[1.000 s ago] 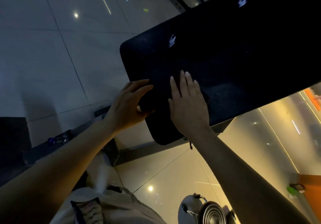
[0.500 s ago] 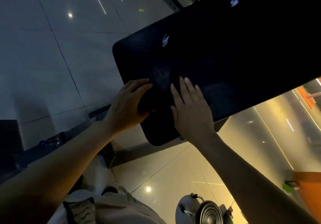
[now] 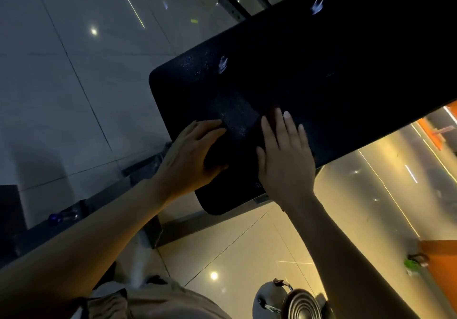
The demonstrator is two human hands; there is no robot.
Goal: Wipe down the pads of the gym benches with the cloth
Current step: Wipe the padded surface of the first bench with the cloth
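A long black bench pad [image 3: 333,71] runs diagonally from the middle of the view to the upper right, with pale smudges and droplets on it. A dark cloth [image 3: 235,118] lies on the pad's near end and is hard to tell from the pad in the dim light. My left hand [image 3: 190,155] curls round a dark bunched part of the cloth at the pad's left edge, thumb beneath and fingers on top. My right hand [image 3: 284,155] lies flat on the cloth with straight fingers pointing up the pad.
Glossy tiled floor [image 3: 74,96] surrounds the bench. A metal frame bar [image 3: 210,222] runs under the pad. A round ribbed metal weight [image 3: 301,304] sits at the bottom, a blue-capped bottle [image 3: 55,218] at the left, and a green item [image 3: 411,264] beside orange equipment [image 3: 442,264] at the right.
Both hands have slid a little way along the pad, away from its rounded near end, with the cloth under them. More wet speckled pad now shows above my left hand.
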